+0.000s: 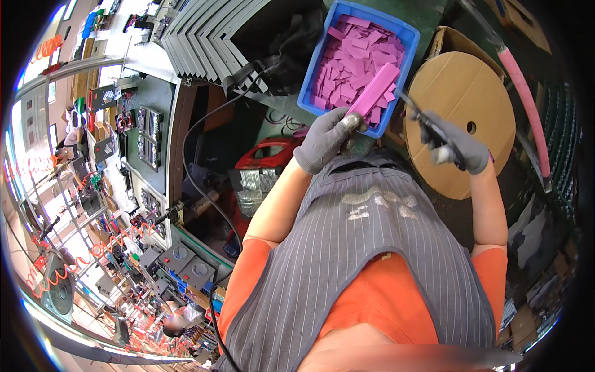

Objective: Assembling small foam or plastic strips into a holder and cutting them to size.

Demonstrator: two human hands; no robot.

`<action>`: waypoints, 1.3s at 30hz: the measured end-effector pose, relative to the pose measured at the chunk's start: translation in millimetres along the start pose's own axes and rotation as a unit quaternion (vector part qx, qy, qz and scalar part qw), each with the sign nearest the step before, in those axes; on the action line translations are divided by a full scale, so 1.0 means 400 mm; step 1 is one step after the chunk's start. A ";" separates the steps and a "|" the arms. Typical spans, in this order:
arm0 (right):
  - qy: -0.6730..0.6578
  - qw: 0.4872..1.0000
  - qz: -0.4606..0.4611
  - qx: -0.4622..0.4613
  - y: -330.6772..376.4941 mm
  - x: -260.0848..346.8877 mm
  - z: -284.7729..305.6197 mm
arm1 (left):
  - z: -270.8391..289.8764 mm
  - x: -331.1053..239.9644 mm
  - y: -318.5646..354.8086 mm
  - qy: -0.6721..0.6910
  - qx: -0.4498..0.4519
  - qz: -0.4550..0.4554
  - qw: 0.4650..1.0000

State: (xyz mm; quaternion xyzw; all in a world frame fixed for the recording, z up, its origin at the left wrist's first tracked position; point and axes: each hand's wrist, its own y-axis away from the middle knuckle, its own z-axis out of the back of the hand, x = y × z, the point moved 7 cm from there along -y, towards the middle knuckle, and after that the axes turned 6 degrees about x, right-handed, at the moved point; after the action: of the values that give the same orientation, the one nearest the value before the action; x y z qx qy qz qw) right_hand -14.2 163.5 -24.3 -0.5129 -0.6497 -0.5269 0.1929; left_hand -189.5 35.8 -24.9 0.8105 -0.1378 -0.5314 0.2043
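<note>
My left hand (325, 141), in a grey glove, is closed round the lower end of a long pink strip (377, 90). The strip slants up over a blue bin (372, 11) that holds many small cut pink pieces (353, 56). To the right, my gloved right hand (455, 146) grips a black-handled tool with a thin blade (409, 102). Its blade points up and left toward the strip, with a gap between them. Whether it is a knife or scissors I cannot make out.
A round cardboard disc (458, 87) stands right of the bin, partly behind my right hand. Stacked grey metal profiles (204, 37) lie upper left. A red case (266, 152) sits by my left forearm, near a black cable (188, 161). A pink-wrapped pole (527, 105) is far right.
</note>
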 end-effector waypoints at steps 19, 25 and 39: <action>0.145 0.987 0.066 0.027 -0.063 0.014 -0.058 | -0.029 0.027 -0.016 -0.005 0.009 0.015 1.000; 0.125 0.992 -0.023 -0.012 -0.076 -0.001 -0.041 | -0.019 0.038 -0.033 -0.036 0.011 0.046 0.998; -0.039 0.974 0.149 -0.166 -0.084 0.054 -0.006 | -0.022 0.050 -0.020 -0.067 0.057 0.047 0.995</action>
State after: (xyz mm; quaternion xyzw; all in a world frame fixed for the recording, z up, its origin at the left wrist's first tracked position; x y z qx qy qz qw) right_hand -52.8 174.3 -22.6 -0.6489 -0.4762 -0.5726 0.1556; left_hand -173.4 35.7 -41.6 0.7762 -0.2189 -0.5655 0.1727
